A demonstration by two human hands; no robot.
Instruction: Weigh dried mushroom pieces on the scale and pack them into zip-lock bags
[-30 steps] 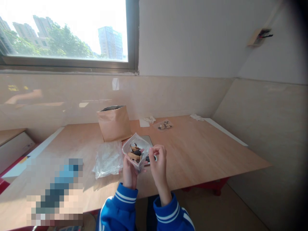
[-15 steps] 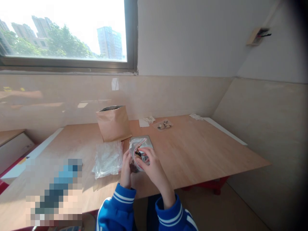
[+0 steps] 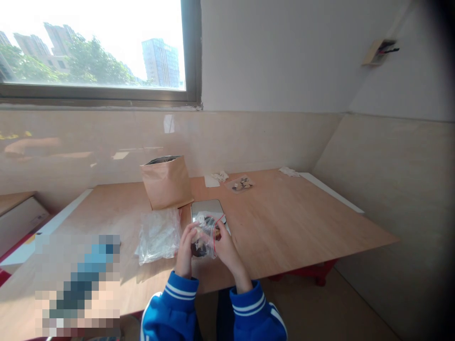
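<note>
A clear zip-lock bag (image 3: 204, 242) with a red seal line is held above the near part of the table, dark and pale pieces showing through its film. My left hand (image 3: 186, 247) is closed around its left side. On the right, my right hand (image 3: 224, 245) grips the bag at the red seal, partly over a brown-yellow piece; whether that piece lies in the fingers or only in the bag I cannot tell. Just behind the bag is a flat silver-topped device (image 3: 206, 206), like a small scale, partly covered by it.
A brown kraft pouch (image 3: 167, 184) stands open at the back left. In front of it lie several flat clear bags (image 3: 159, 237). Farther back are a filled clear bag (image 3: 242, 183), a white card (image 3: 212, 181) and crumpled tissue (image 3: 289, 172). A blurred patch (image 3: 80, 284) covers the left front.
My right hand has moved from reaching into the bag's mouth to its right edge. The bag has turned, its red seal now facing right, and come nearer, uncovering more of the silver-topped device.
</note>
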